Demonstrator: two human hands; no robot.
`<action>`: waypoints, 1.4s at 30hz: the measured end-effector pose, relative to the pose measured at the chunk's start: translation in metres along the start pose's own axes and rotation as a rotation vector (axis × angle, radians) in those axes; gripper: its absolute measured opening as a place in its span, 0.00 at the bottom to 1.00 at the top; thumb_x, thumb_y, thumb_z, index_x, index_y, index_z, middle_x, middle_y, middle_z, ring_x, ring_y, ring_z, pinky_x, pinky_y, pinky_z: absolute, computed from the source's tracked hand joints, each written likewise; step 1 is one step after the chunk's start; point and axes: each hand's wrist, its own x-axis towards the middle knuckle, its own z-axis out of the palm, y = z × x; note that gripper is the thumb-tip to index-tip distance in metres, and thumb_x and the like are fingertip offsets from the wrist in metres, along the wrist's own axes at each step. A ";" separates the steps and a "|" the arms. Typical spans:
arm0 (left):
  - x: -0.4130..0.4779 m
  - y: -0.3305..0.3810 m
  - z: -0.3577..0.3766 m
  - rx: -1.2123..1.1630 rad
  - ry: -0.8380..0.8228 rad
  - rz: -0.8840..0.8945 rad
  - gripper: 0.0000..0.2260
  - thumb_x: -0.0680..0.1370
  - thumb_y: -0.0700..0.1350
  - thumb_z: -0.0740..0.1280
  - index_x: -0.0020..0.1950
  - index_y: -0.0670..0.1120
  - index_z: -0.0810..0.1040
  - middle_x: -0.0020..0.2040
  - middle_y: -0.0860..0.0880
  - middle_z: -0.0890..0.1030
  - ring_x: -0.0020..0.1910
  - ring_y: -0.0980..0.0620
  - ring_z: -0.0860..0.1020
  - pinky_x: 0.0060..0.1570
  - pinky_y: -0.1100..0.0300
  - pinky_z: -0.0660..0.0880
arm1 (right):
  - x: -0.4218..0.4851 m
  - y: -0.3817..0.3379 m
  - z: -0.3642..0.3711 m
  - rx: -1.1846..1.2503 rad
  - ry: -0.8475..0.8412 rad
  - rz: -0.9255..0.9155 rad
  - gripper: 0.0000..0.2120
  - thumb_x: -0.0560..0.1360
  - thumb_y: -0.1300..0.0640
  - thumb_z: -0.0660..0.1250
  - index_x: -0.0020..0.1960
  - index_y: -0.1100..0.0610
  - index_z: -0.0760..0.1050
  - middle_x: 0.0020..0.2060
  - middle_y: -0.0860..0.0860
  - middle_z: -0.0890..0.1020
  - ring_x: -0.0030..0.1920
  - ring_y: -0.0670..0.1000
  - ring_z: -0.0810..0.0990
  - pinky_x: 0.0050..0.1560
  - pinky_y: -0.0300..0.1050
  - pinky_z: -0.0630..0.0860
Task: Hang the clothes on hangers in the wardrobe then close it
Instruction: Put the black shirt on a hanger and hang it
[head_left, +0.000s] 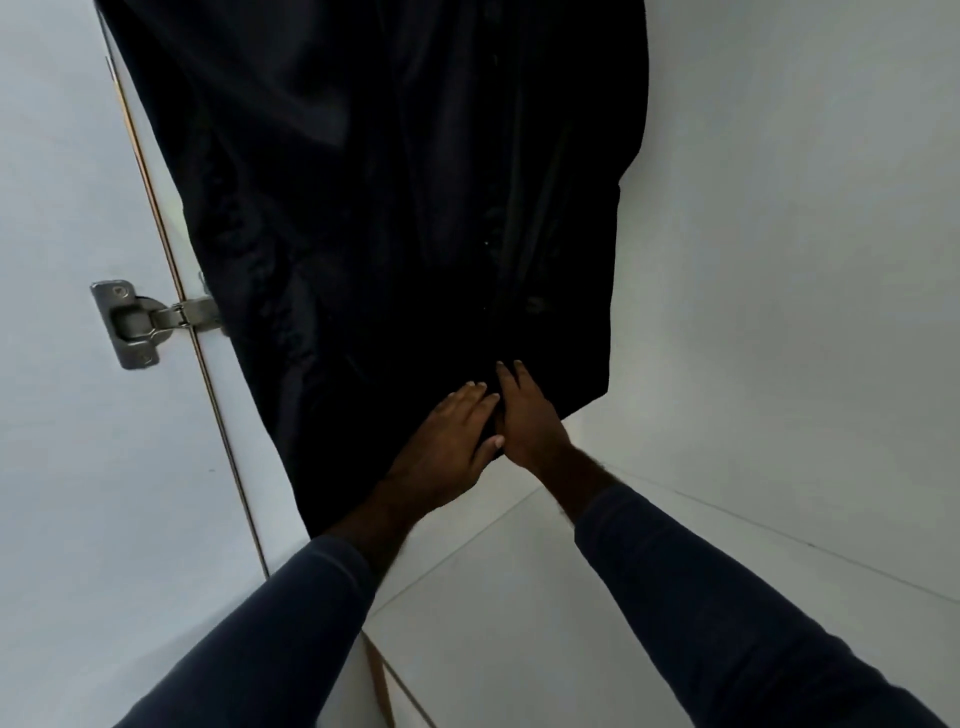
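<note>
A black garment (395, 208) hangs inside the white wardrobe (779, 260) and fills the upper middle of the head view; its hanger is out of frame. My left hand (447, 447) lies against the garment's lower hem with fingers extended. My right hand (524, 415) sits right beside it, fingers straight and pointing up along a dark front seam near the hem. The two hands touch each other. Whether either pinches the fabric is not clear.
The open wardrobe door (78, 467) stands at the left, with a metal hinge (150, 322) at mid-height. A white shelf or floor panel (571, 597) lies under the garment. The white side wall runs along the right.
</note>
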 end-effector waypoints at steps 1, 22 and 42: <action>-0.005 0.004 0.000 -0.003 -0.001 0.000 0.31 0.81 0.60 0.48 0.77 0.41 0.62 0.77 0.43 0.63 0.78 0.46 0.58 0.75 0.59 0.47 | -0.006 0.001 0.000 0.009 0.013 0.007 0.34 0.80 0.53 0.65 0.80 0.58 0.52 0.79 0.60 0.55 0.77 0.60 0.59 0.73 0.57 0.65; -0.284 0.088 -0.020 -0.269 -0.182 -0.244 0.25 0.74 0.37 0.63 0.72 0.38 0.68 0.66 0.40 0.73 0.65 0.42 0.72 0.66 0.52 0.69 | -0.290 -0.153 0.036 -0.169 -0.272 0.158 0.17 0.79 0.55 0.58 0.67 0.55 0.68 0.63 0.52 0.73 0.64 0.56 0.73 0.60 0.54 0.69; -0.871 0.098 -0.254 0.098 -0.375 -1.286 0.26 0.73 0.41 0.65 0.71 0.37 0.68 0.68 0.39 0.71 0.68 0.41 0.68 0.66 0.50 0.69 | -0.647 -0.577 0.204 0.039 -0.945 -0.436 0.28 0.80 0.39 0.57 0.74 0.54 0.63 0.69 0.54 0.73 0.68 0.58 0.70 0.64 0.58 0.65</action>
